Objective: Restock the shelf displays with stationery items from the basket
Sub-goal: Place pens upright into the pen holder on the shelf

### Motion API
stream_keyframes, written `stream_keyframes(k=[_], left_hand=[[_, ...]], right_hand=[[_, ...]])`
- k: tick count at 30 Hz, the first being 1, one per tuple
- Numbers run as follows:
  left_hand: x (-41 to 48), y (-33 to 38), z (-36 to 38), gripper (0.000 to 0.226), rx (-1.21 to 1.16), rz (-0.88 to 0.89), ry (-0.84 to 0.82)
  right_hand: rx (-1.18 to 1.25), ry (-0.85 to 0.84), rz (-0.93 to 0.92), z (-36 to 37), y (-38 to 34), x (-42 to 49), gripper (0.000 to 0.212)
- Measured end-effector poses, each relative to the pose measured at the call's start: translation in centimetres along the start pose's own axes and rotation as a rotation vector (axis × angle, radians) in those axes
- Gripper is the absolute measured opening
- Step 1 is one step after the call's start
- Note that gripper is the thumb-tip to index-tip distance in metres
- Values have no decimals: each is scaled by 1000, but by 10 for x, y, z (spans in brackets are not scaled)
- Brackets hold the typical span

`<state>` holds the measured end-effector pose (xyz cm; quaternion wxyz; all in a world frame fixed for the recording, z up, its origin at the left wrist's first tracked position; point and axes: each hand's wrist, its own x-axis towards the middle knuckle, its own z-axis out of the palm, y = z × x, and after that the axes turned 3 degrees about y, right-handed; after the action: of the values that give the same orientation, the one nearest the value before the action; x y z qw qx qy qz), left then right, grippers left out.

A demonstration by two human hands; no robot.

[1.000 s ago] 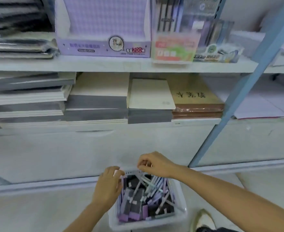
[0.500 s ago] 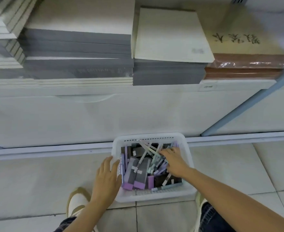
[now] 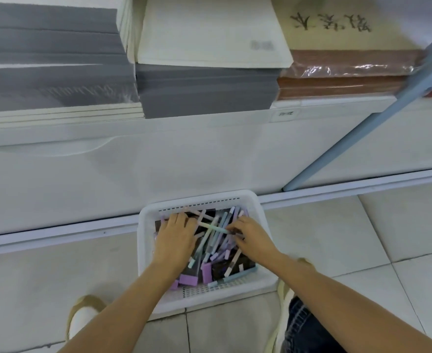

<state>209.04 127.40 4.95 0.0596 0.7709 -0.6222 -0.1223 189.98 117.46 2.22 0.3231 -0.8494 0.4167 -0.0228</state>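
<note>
While the white basket (image 3: 263, 220) on the floor (image 3: 337, 238) sits full of pastel pens (image 3: 207, 247), restocking looks barely begun: left hand (image 3: 175, 238) inside it, fingers spread flat; right hand (image 3: 251, 239) beside it, fingers pinching one pen.

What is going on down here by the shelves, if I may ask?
A person leans over a white basket on the floor in front of the shelving, with both hands inside it. The left hand rests on the dark packs, while the right hand pinches a pale green pen from the loose pile of pens. Nothing is out of the basket yet.
</note>
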Motion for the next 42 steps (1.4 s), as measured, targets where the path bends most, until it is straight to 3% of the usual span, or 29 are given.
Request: stream_keyframes(k=[7, 11, 16, 20, 24, 28, 33, 42], left_hand=[[-10, -18, 17, 18, -178, -168, -182], [-14, -18, 18, 15, -289, -188, -307], [-17, -16, 18, 13, -329, -198, -301], [-9, -7, 17, 17, -415, -199, -158], [3, 9, 21, 21, -450, -180, -219], [12, 22, 30, 10, -471, -214, -227], [23, 31, 35, 28, -575, -272, -235], [16, 40, 43, 23, -752, -335, -238]], right_hand=[[119, 29, 101, -17, 1, 6, 23], [87, -203, 270, -21, -5, 9, 22], [155, -457, 534, -17, -10, 4, 21], [161, -292, 556, -11, -14, 8, 22], [208, -157, 528, 0, -18, 18, 30], [325, -45, 584, 10, -11, 23, 42], [529, -129, 568, 23, -13, 24, 25], [793, -253, 456, 15, -7, 21, 12]])
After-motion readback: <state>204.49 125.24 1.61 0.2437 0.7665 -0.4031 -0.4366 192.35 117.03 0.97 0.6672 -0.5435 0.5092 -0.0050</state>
